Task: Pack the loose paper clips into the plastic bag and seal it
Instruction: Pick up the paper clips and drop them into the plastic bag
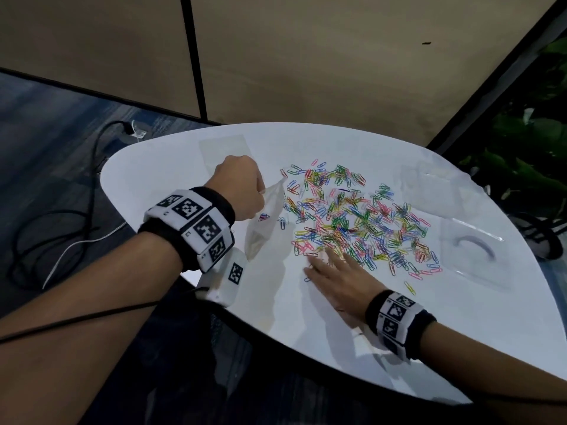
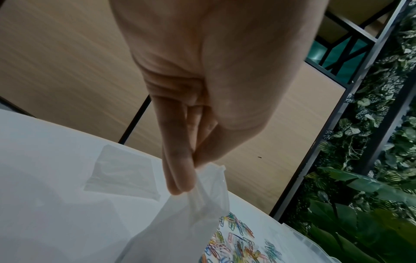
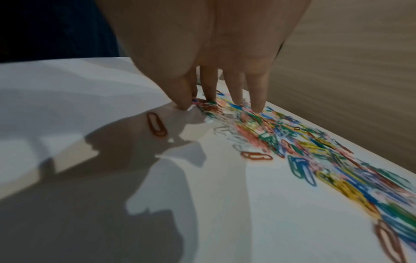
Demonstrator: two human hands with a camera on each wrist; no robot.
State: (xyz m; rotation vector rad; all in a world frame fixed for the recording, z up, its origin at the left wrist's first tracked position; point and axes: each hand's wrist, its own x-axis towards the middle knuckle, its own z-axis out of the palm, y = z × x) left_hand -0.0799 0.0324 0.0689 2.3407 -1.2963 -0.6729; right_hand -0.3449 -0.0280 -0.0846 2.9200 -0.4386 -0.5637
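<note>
Many coloured paper clips (image 1: 352, 216) lie spread across the middle of the white table (image 1: 368, 326). My left hand (image 1: 262, 191) pinches the top edge of a small clear plastic bag (image 1: 265, 228) and holds it up just left of the pile. The left wrist view shows thumb and fingers closed on the bag (image 2: 180, 222) at its mouth. A few clips (image 1: 263, 216) show inside the bag. My right hand (image 1: 322, 259) lies low on the table with straight fingers (image 3: 256, 99) touching the near edge of the clip pile (image 3: 292, 142).
A second empty clear bag (image 1: 224, 148) lies flat at the table's far left. Clear plastic box parts (image 1: 472, 250) sit at the right edge. Cables (image 1: 61, 210) lie on the floor to the left, plants (image 1: 521, 167) stand to the right, and a partition wall runs behind.
</note>
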